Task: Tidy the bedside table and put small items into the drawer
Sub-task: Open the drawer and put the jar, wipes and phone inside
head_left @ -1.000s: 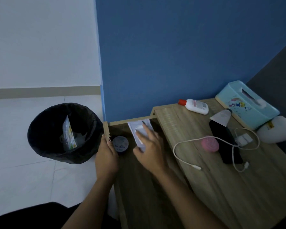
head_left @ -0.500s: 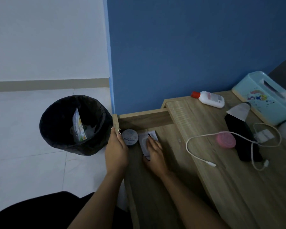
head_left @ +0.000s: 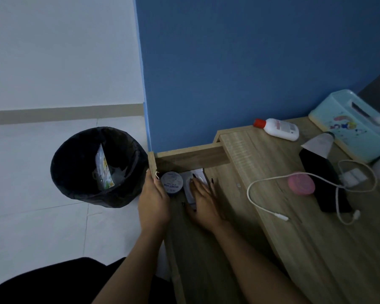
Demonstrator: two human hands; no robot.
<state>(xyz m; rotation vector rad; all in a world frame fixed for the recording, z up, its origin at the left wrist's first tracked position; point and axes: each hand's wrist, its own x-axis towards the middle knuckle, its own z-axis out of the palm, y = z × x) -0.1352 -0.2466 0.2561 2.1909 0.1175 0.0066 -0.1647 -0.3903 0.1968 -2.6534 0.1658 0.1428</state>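
The room has a blue wall (head_left: 228,73) meeting a white wall (head_left: 53,51), and a pale tiled floor (head_left: 31,216). Against the blue wall stands a wooden bedside table (head_left: 316,249) with its one drawer (head_left: 191,160) pulled out to the left of the top. On the floor just beside the drawer is one black bin (head_left: 70,172) with one crumpled wrapper (head_left: 103,172) in it. Two things lie in the far corner of the drawer, side by side: one round tin (head_left: 171,183) and one flat white packet (head_left: 195,176). The left hand (head_left: 155,205) holds the drawer's left wall, with the thumb inside next to the tin and the fingers pressed together along the outer side. The right hand (head_left: 204,205) lies flat on the white packet with its fingers spread, the dark-nailed tips reaching over the packet and onto the drawer floor. On the table top there are one white bottle (head_left: 279,129) with a red cap, lying on its side near the wall, one pale green tissue box (head_left: 347,128) at the far right, one black pouch (head_left: 320,172) with a scrap of white paper at its far end, one pink round disc (head_left: 301,184) touching the pouch, and one white cable (head_left: 280,216) that loops over both and ends at a white plug (head_left: 352,175). A white shape at the right edge is too cut off to identify.
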